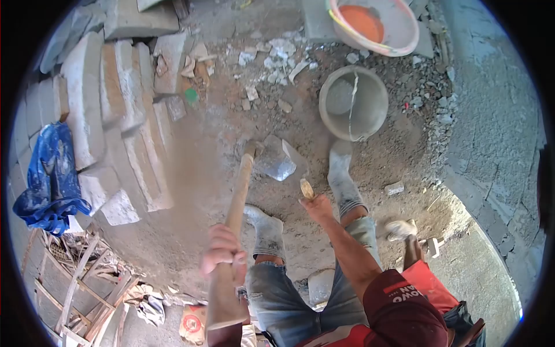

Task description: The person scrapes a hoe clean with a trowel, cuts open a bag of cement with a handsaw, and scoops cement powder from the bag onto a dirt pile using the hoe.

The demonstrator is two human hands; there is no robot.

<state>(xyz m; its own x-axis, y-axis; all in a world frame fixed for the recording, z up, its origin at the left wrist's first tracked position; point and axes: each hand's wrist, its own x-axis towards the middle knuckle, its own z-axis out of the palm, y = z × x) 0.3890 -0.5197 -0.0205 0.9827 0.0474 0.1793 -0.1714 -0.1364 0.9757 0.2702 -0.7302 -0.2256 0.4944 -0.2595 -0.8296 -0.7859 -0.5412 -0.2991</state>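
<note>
My left hand (222, 254) is wrapped round the thick wooden handle (238, 199) of a hoe. The handle slants away from me to the ground, where the hoe's flat metal blade (280, 159) lies on the dirt ahead of my boots. My right hand (318, 209) is closed on a short wooden stick or handle (306, 188). Only its pale tip shows beyond my fingers; the rest is hidden. A grey bucket (378, 115) with a pale handle across its mouth stands just past my right boot (341, 173). My left boot (266, 231) is dusty too.
Stacked blocks (113, 110) line the left side, with a blue cloth (49, 179) over them. Scrap wood (75, 289) lies lower left. Beyond the bucket sits a basin (399, 34) with reddish contents. Rubble (283, 58) covers the far ground. Another person's red clothing (425, 283) shows at right.
</note>
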